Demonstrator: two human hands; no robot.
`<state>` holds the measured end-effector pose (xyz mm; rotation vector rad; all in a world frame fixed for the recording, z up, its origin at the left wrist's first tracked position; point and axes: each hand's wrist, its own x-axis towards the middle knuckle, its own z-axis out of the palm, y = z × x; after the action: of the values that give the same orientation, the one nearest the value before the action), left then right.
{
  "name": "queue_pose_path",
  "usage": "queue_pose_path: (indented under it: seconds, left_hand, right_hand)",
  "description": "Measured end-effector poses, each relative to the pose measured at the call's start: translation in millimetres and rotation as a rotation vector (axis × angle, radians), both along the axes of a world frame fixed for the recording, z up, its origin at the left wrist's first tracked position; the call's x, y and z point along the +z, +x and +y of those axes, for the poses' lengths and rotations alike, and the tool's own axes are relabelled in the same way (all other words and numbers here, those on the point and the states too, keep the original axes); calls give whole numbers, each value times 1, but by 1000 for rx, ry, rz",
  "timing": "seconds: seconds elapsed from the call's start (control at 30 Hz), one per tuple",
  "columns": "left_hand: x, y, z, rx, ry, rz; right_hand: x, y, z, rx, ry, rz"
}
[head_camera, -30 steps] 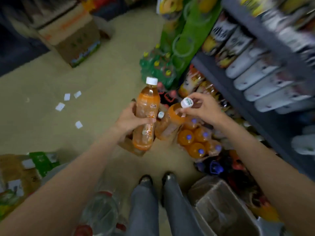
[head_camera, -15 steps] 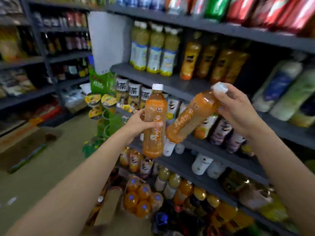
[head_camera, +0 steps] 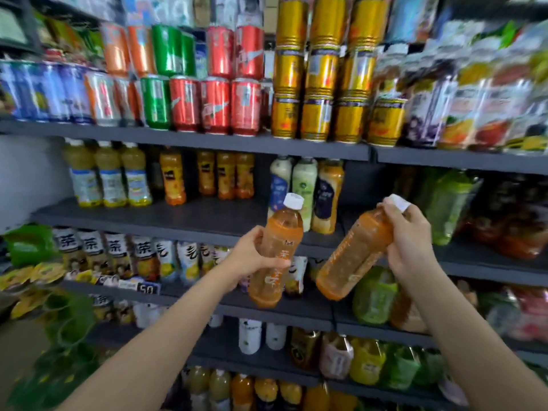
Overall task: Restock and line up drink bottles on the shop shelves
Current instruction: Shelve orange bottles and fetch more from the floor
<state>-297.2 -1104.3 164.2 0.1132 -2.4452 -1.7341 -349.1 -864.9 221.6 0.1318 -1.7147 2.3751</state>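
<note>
far left, third shelf down: a row of bottles (head_camera: 118,256) whose labels carry the character 茶; further along the same row the labels show a different large black character. below them a price tag (head_camera: 147,289) reads "50". other writing on the shelves is too blurred to read.

top shelf, left to right: blue cans (head_camera: 44,93), orange, green and red cans (head_camera: 216,105), then stacked gold cans (head_camera: 317,114). second shelf: pale yellow bottles (head_camera: 109,176), amber bottles (head_camera: 225,176), then three taller bottles with blue and green labels (head_camera: 305,185), which stand directly behind the bottle in your left hand. the grey shelf board (head_camera: 178,215) in front of the amber bottles is bare.

your left hand (head_camera: 252,259) is wrapped round the middle of an orange drink bottle (head_camera: 277,250), held almost upright, white cap on top, pale lettering down its side that i cannot read. it is held in the air in front of the second and third shelves, touching neither.

your right hand (head_camera: 412,241) is clamped on the neck and cap end of a second orange bottle (head_camera: 353,256), tilted with its base down-left and its white cap up-right. the two bottles are near each other but apart. green bottles (head_camera: 373,295) stand behind it.
</note>
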Motion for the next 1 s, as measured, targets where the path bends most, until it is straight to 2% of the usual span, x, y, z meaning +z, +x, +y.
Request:
queue_pose_path:
  seconds: [0.1,0.23,0.47,0.57,0.8,0.9,1.0]
  left_hand:
    - [6,-28,25,-49,-43,66]
    - [11,-55,55,-64,-82,123]
    - [16,-99,102,-48,-75,186]
    - [18,-125,123,-3,-82,195]
    - [21,-192,171,194,-89,152]
    - [22,-208,177,248,-88,140]
    - [19,-217,182,265,-162,123]
  right_hand:
    - [2,-13,27,-163,102,173]
    - [4,-36,57,-348,170,294]
    - [-8,-93,72,-399,336,392]
    - [-6,-119,81,-331,405,416]
    - [-10,-188,89,71,575,392]
    - [-21,-208,91,115,669,390]
    - [-29,-217,102,107,657,350]
